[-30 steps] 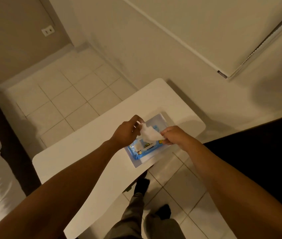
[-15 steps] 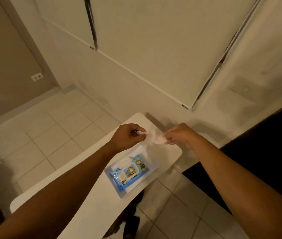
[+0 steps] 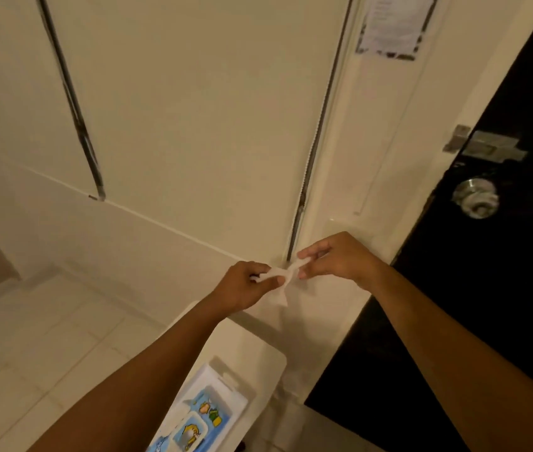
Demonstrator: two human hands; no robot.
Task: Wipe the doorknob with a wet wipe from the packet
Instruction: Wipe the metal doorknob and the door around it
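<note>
One view only, being shot from head height and angled forward and down along both forearms. The cream wall (image 3: 209, 125) is being faced almost square-on and close. The dark door (image 3: 503, 288) with its doorknob (image 3: 476, 198) is being caught at the right edge, the white surface (image 3: 258, 360) and wipes packet (image 3: 200, 419) clipped at the bottom. Wide-angle bending is being seen at the edges.

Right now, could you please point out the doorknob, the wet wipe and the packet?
doorknob (image 3: 476, 198): head view, round metal face.
wet wipe (image 3: 280, 278): head view, twisted middle.
packet (image 3: 204, 419): head view, printed top.
</note>
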